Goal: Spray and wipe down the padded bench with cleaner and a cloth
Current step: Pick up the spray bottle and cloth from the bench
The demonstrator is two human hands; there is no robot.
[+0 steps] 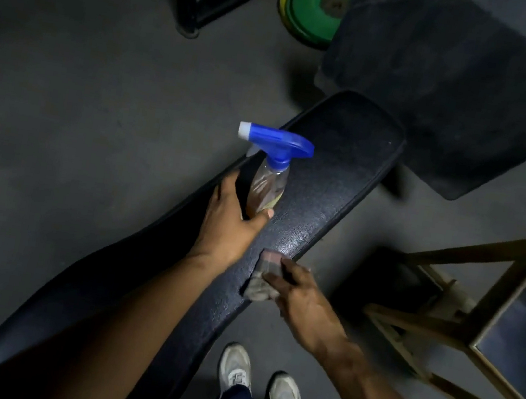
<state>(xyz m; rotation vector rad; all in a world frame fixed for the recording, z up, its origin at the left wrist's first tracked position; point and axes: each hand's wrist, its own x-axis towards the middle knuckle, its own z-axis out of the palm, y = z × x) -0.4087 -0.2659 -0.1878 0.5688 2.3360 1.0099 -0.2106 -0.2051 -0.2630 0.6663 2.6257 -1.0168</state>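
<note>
Two bare hands worked over a black padded bench [321,187] running diagonally across a dim gym floor [67,84]. The left hand [230,225] had its grip closed around the base of a clear spray bottle [267,186] with a blue trigger head [277,141], nozzle pointing left, held upright above the worktop. The right hand [300,293] clutched a grey cloth [263,276] against the bench's near edge. Green weight plates [317,9] leaned beyond; a wooden-framed stool [475,320] stood to the right, white sneakers [261,383] below.
</note>
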